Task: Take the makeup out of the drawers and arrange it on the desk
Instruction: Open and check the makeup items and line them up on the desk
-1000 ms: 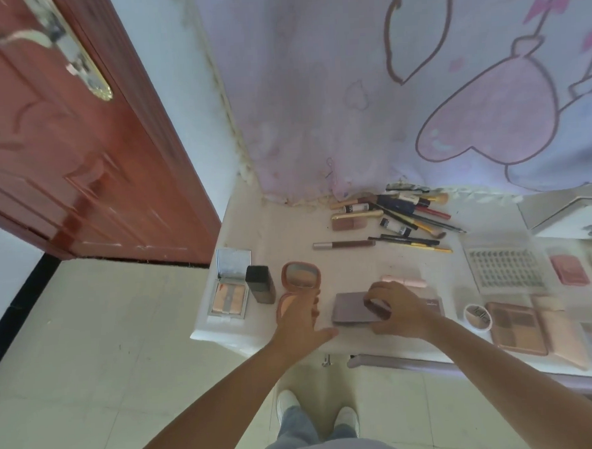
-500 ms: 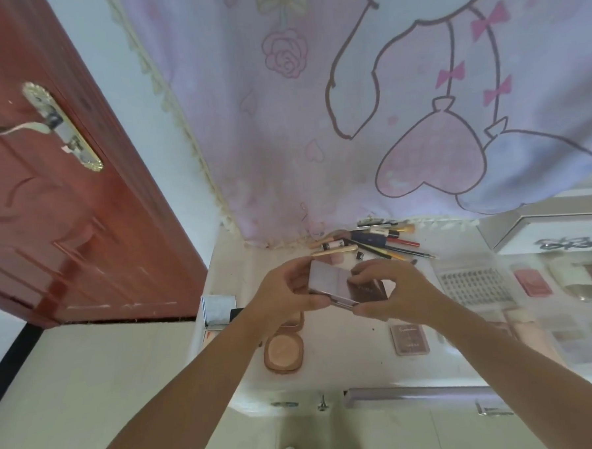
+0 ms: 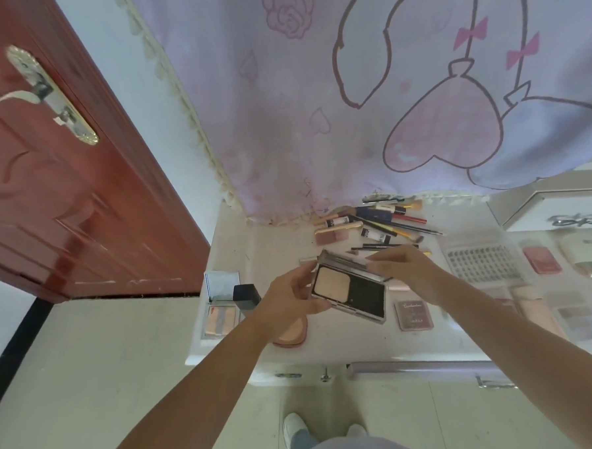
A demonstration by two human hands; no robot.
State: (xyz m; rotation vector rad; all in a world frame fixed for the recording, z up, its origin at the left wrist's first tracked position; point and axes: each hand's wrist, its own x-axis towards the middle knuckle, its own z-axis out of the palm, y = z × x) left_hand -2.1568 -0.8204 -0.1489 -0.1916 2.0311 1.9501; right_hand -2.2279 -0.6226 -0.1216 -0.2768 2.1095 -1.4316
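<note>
Hands hold a silver rectangular powder compact (image 3: pixel 351 291) above the white desk (image 3: pixel 345 345), its lid open. The left hand (image 3: pixel 291 298) grips the base at the compact's 9 o'clock edge; the right hand (image 3: pixel 408 270) pinches the raised lid at its 1 o'clock. A small pink square palette (image 3: pixel 413 315) lies at the compact's 4 o'clock, and a scattered pile of pencils and brushes (image 3: pixel 380 225) at 12.

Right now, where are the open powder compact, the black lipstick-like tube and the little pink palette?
Open powder compact (image 3: pixel 349 292), head view, on its beige powder pan.
Black tube (image 3: pixel 246 296), head view, on its side.
Pink palette (image 3: pixel 414 314), head view, on its lid.
</note>
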